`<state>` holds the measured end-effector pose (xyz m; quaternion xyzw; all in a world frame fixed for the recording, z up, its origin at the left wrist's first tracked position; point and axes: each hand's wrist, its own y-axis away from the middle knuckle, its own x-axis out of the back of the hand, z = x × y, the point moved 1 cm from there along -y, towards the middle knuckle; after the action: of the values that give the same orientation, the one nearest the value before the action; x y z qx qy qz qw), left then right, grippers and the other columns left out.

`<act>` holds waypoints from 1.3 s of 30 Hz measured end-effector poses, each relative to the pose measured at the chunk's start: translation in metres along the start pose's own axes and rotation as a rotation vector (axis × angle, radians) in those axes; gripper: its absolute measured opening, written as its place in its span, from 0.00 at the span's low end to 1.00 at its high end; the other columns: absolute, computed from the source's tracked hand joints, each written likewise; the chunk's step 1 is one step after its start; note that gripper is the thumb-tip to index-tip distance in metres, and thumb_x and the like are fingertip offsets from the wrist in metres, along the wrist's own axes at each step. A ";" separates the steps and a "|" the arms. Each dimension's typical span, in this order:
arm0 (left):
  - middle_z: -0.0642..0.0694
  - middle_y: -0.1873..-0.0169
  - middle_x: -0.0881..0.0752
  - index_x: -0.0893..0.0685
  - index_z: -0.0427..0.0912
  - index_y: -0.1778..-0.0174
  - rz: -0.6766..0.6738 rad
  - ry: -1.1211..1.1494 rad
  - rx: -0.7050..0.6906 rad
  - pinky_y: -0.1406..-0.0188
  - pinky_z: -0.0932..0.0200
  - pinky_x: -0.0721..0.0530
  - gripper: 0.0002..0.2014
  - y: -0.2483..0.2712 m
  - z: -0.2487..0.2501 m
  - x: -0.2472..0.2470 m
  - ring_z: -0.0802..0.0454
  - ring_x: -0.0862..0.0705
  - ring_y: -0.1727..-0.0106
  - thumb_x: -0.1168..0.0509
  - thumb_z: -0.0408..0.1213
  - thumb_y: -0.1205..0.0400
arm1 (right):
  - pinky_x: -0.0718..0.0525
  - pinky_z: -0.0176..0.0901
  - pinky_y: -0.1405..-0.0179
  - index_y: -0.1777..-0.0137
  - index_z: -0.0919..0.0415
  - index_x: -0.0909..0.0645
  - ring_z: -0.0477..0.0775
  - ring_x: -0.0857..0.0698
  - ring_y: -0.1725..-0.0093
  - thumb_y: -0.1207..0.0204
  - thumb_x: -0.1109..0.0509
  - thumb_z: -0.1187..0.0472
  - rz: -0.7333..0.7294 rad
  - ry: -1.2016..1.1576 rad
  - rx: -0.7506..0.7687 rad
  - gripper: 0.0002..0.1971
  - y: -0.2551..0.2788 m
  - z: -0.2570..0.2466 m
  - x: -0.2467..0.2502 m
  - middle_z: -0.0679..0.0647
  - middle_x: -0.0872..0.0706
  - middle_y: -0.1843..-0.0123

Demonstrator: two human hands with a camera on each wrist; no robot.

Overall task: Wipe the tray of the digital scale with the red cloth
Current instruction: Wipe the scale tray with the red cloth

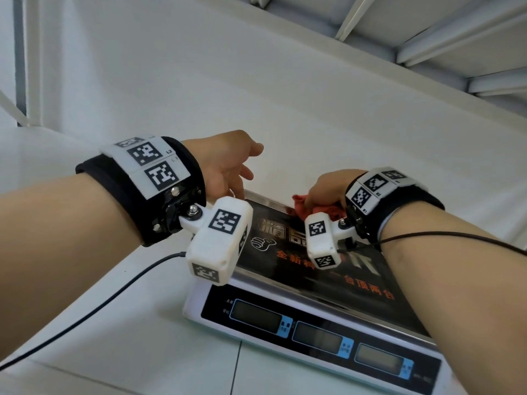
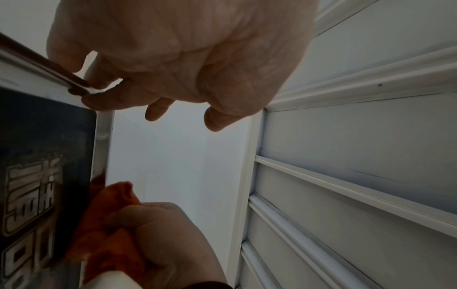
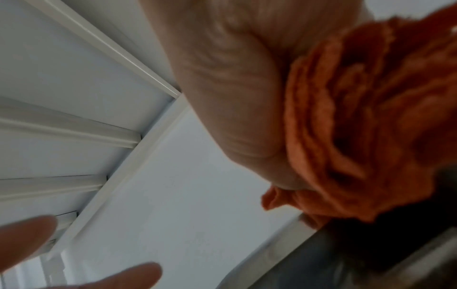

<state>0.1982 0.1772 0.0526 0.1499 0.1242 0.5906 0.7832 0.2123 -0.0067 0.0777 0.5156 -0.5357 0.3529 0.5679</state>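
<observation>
The digital scale [image 1: 313,334] stands on a white table, its three displays facing me. Its steel tray [image 1: 263,200] carries a dark printed sticker. My left hand [image 1: 228,172] is at the tray's far left corner; in the left wrist view my left hand [image 2: 173,58] pinches that corner of the tray [image 2: 101,140] between thumb and forefinger, the other fingers hanging loose. My right hand [image 1: 325,189] grips the bunched red cloth [image 1: 302,203] and holds it down on the tray's far edge. From the wrists the cloth [image 2: 111,224] [image 3: 358,117] shows as orange folds under my right hand [image 2: 160,234] [image 3: 222,97].
A white wall [image 1: 256,95] rises close behind the scale. White shelf rails [image 1: 427,38] run overhead at the upper right. Black cables [image 1: 114,295] trail from both wrist cameras across the white table [image 1: 114,360].
</observation>
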 end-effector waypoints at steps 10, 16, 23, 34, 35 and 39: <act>0.20 0.24 0.36 0.34 0.35 0.21 -0.003 0.036 0.010 0.39 0.31 0.30 0.33 -0.003 0.000 0.004 0.29 0.39 0.20 0.45 0.56 0.16 | 0.10 0.45 0.51 0.59 0.59 0.20 0.56 0.10 0.55 0.22 0.27 0.63 -0.054 -0.102 0.093 0.06 0.000 -0.030 -0.011 0.57 0.10 0.58; 0.21 0.24 0.35 0.35 0.34 0.21 -0.009 0.048 0.013 0.35 0.29 0.31 0.33 -0.003 -0.003 0.006 0.30 0.40 0.20 0.45 0.56 0.16 | 0.12 0.38 0.55 0.54 0.61 0.18 0.50 0.11 0.59 0.18 0.30 0.60 0.028 0.033 0.117 0.06 0.008 -0.029 -0.010 0.57 0.11 0.53; 0.21 0.24 0.34 0.36 0.35 0.20 0.013 0.039 0.006 0.55 0.35 0.25 0.33 0.002 -0.004 0.002 0.31 0.37 0.21 0.46 0.55 0.15 | 0.12 0.46 0.50 0.60 0.59 0.18 0.54 0.10 0.57 0.25 0.25 0.57 0.089 -0.003 0.180 0.08 0.000 -0.055 -0.022 0.56 0.09 0.57; 0.20 0.27 0.31 0.35 0.34 0.20 0.031 0.050 0.007 0.52 0.34 0.23 0.33 -0.002 -0.004 0.008 0.31 0.32 0.24 0.45 0.55 0.15 | 0.12 0.51 0.44 0.59 0.60 0.20 0.57 0.11 0.52 0.25 0.23 0.58 0.103 0.022 0.205 0.09 -0.017 -0.058 -0.020 0.55 0.13 0.57; 0.20 0.27 0.31 0.36 0.35 0.20 0.023 0.054 0.004 0.52 0.34 0.23 0.33 -0.002 -0.004 0.008 0.30 0.33 0.24 0.45 0.55 0.15 | 0.12 0.49 0.48 0.61 0.59 0.20 0.56 0.11 0.56 0.25 0.23 0.58 0.101 0.011 0.224 0.09 -0.017 -0.060 -0.021 0.54 0.13 0.59; 0.21 0.25 0.33 0.37 0.36 0.20 0.009 0.091 -0.012 0.65 0.36 0.23 0.33 0.000 -0.003 0.009 0.28 0.32 0.25 0.45 0.54 0.15 | 0.11 0.52 0.44 0.47 0.62 0.13 0.59 0.08 0.49 0.25 0.25 0.55 0.080 0.070 0.338 0.12 -0.017 -0.069 -0.026 0.58 0.08 0.49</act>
<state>0.1998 0.1862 0.0493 0.1187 0.1554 0.6011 0.7748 0.2412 0.0600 0.0558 0.5693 -0.4687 0.4781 0.4771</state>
